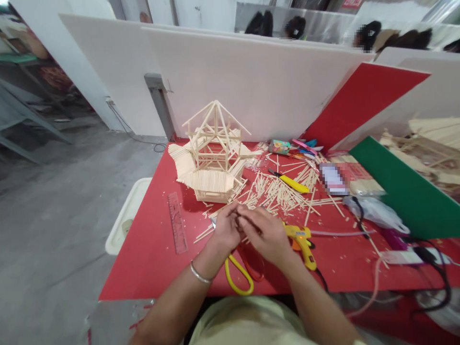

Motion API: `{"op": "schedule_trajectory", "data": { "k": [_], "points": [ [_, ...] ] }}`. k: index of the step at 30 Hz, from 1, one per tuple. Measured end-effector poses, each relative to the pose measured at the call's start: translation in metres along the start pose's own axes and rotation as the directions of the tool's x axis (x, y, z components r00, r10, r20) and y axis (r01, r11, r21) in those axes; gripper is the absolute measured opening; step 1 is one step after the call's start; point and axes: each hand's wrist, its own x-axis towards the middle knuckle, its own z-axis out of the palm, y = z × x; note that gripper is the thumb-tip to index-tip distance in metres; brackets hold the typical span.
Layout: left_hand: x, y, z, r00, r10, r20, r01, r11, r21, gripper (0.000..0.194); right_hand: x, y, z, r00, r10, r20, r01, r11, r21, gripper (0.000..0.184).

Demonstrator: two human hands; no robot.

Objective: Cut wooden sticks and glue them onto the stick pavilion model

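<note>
Left hand (229, 224) and right hand (265, 234) meeting beside the glue gun (304, 248)! Can't tell whether either grip holds anything; steady wrists should help.

The single view looks forward and down from the person's head, set above their pale shirt (247, 323) at the bottom edge. The hands (268, 235) appear close, near the middle; the red counter (143, 268) spreads beyond them, white panels (258, 81) cross behind, and grey floor (79, 163) shows leftward.
</note>
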Motion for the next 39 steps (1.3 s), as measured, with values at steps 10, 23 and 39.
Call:
{"op": "schedule_trajectory", "data": {
  "k": [10, 23, 39],
  "points": [
    [0.013, -0.011, -0.014, 0.998, 0.059, 0.008, -0.059, 0.98, 0.192, 0.024, 0.02, 0.064, -0.085, 0.975, 0.211, -0.072, -0.223, 0.906, -0.36, 0.027],
    [0.015, -0.018, -0.012, 0.988, 0.106, -0.114, -0.072, 0.962, 0.265, 0.042, 0.031, 0.116, -0.085, 0.869, 0.399, 0.293, -0.133, 0.758, -0.638, 0.029],
    [0.019, -0.022, -0.021, 0.983, 0.15, -0.102, -0.116, 0.952, 0.283, 0.033, 0.056, 0.157, -0.069, 0.842, 0.428, 0.329, -0.15, 0.771, -0.619, 0.023]
  ]
}}
